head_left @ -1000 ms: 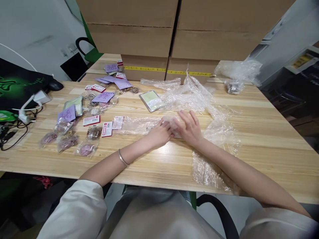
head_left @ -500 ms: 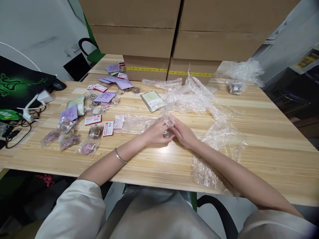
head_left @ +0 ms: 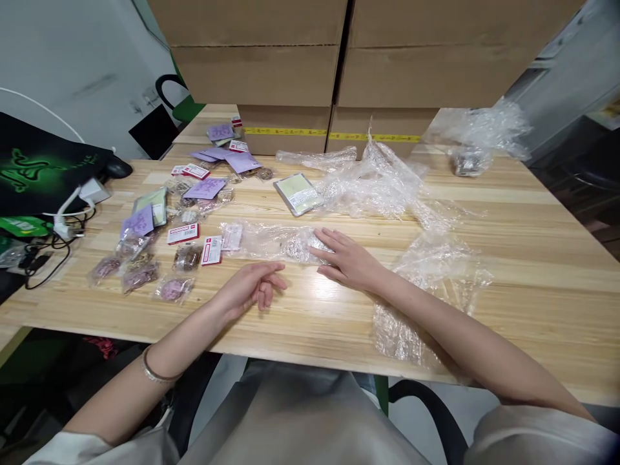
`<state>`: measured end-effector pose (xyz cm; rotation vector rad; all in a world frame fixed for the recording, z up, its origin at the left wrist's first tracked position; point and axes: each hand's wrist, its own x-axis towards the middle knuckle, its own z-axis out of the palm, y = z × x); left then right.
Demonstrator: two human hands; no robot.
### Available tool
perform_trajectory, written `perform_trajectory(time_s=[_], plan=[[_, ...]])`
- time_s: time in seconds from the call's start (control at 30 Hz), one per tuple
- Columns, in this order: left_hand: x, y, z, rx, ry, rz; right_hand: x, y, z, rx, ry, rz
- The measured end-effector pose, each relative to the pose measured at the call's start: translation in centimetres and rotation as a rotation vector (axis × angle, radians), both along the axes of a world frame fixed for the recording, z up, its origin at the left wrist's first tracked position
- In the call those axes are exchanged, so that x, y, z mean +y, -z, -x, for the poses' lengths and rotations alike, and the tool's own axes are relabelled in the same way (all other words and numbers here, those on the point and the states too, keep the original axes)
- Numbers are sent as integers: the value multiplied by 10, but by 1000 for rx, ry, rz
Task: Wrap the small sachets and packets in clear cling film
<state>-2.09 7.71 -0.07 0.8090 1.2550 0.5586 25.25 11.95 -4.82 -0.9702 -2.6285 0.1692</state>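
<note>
A strip of clear bubble wrap (head_left: 261,240) lies flat across the middle of the table, its right part bunched over something small that I cannot make out. A white label (head_left: 232,237) shows at the strip's left end. My right hand (head_left: 346,261) rests with fingers stretched out on the strip's right end. Below the strip, my left hand (head_left: 254,285) hovers apart from it, fingers loosely bent and holding nothing. Left of the strip are a red-and-white tag (head_left: 212,250) and a small bag of brown contents (head_left: 187,258).
Crumpled bubble wrap (head_left: 372,187) spreads behind and right of my right hand. A flat pale-green packet (head_left: 297,194) lies beyond the strip. Purple cards (head_left: 205,188) and several small bags crowd the left. Large cardboard boxes (head_left: 285,77) stand at the back; a mouse (head_left: 119,168) sits far left.
Both hands were together on the wrap's right end. My left hand has let go and moved left and toward me; my right hand has flattened onto the wrap.
</note>
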Motion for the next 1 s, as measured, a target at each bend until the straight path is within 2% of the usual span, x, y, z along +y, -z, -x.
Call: perform_trajectory(time_s=[0.17,0.3,0.37,0.43,0.47,0.53,0.6,0.67,0.73,0.83,0.93,1.0], plan=[[-2,-3,-9,-104,-150,-10,0,-1,4,-28,54,-30],[11,4,-12,-37,-172,-145,0,2,5,-21,71,-38],[21,11,-14,103,-188,-340,0,2,5,-21,70,-42],[31,17,-18,343,-158,-662,-1,0,4,-25,71,-42],[34,19,-21,481,-90,-844,-1,-1,4,-25,72,-39],[40,21,-29,684,141,-1150,-2,-1,4,-16,64,-32],[43,21,-37,770,402,-1362,-2,2,4,14,64,-20],[44,22,-44,819,608,-1511,0,7,4,61,79,-6],[45,23,-48,903,721,-1586,2,12,2,105,65,19],[45,25,-47,1023,790,-1612,5,16,-1,179,22,89],[44,25,-43,1037,869,-1596,3,14,-4,354,149,129],[43,22,-40,1025,901,-1573,-1,9,-4,416,201,88]])
